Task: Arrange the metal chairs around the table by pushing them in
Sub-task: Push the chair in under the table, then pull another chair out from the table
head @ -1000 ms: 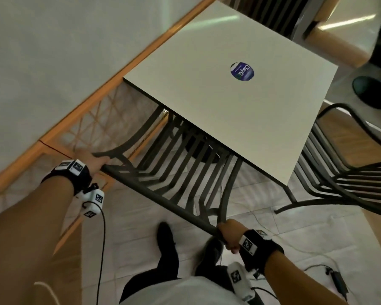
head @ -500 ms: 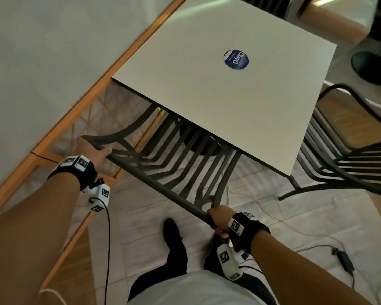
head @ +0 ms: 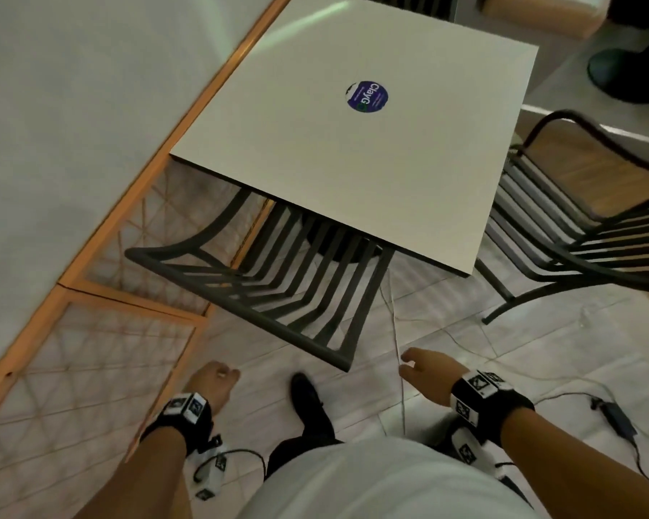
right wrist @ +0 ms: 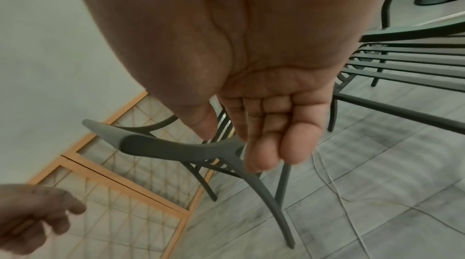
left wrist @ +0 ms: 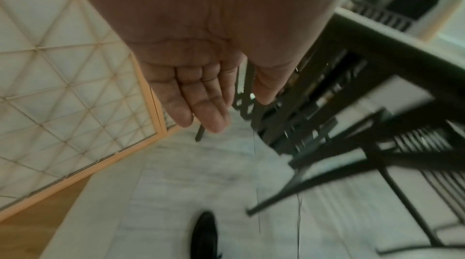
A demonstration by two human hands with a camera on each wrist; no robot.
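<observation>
Two chairs concern us. Beside the table [head: 353,174], the near chair [head: 278,294] sits tucked under its front edge, only the backrest showing. Our left hand [head: 212,383] and right hand [head: 426,372] hang loose and empty just short of that backrest. We judge the second chair [head: 577,237] comes next: it stands off the table's right side, top rail running across, nearer our right hand.

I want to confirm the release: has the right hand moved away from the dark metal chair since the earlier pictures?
Yes. The right hand has left the dark metal chair backrest's top rail and drawn back toward the person, away from the white square table.
</observation>
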